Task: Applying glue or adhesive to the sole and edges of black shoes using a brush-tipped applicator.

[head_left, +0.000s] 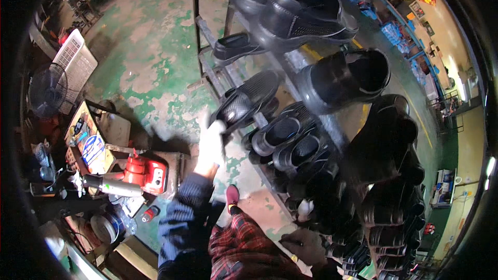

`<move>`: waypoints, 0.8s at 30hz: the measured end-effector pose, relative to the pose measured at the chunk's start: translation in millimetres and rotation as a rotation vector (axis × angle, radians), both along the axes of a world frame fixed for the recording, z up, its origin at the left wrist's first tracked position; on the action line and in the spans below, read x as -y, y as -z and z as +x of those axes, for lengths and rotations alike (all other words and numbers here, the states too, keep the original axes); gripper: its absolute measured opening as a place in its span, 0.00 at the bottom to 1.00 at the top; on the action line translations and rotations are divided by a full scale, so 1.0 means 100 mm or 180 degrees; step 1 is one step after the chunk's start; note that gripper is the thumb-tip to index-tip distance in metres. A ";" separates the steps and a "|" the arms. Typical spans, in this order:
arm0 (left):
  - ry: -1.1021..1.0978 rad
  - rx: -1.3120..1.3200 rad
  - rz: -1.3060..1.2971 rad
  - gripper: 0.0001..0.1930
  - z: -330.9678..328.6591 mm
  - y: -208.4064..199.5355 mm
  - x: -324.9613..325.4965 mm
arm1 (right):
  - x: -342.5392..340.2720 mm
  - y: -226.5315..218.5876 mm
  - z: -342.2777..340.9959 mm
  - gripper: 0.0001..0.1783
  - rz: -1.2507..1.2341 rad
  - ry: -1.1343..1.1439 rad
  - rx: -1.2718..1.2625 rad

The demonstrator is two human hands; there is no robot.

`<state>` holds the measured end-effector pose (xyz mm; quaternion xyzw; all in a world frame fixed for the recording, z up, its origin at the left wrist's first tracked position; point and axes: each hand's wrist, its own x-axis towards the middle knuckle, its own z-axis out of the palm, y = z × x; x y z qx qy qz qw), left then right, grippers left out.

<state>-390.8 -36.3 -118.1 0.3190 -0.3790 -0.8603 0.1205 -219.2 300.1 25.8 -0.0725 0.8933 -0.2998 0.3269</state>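
My left hand (210, 142), in a white glove, reaches forward from a dark ribbed sleeve. Its fingers are closed on the near end of a black shoe (248, 98), which slants up and to the right beside the rack. What looks like my right hand (305, 246) is low on the right, in deep shadow next to the rack; its fingers cannot be made out. Just right of the held shoe, several black shoes (280, 134) sit in a row on the rack. Larger black shoes (306, 18) stand on the upper tier.
The metal rack (197, 26) runs along my right, full of black shoes. To the left are a red machine (142, 172) with a grey cylinder, a fan (47, 89) and a white plastic crate (78, 65). A bottle (151, 213) lies on the worn green floor (150, 46).
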 end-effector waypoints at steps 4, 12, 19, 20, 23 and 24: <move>0.0054 -0.0040 0.0500 0.31 1.83 -0.36 0.21 | -0.01 0.19 -0.02 0.14 -0.1203 0.0282 0.0380; 0.0276 0.0826 0.1408 0.31 4.57 -1.58 -0.10 | 0.77 0.68 0.22 0.25 -0.3466 0.1127 0.0904; 0.2071 0.1094 -0.2192 0.32 6.04 -1.73 -0.45 | 1.30 0.34 1.06 0.28 -0.3706 0.1590 0.3217; 0.1998 0.0812 -0.2854 0.33 6.12 -1.73 -0.46 | 1.32 0.35 1.15 0.24 -0.3451 0.1675 0.3338; 0.1325 0.1009 -0.1890 0.35 6.13 -1.77 -0.50 | 1.34 0.46 1.35 0.23 -0.2909 0.1605 0.3377; 0.1638 0.0797 -0.2109 0.34 6.11 -1.82 -0.47 | 1.35 0.52 1.40 0.23 -0.2783 0.1594 0.3248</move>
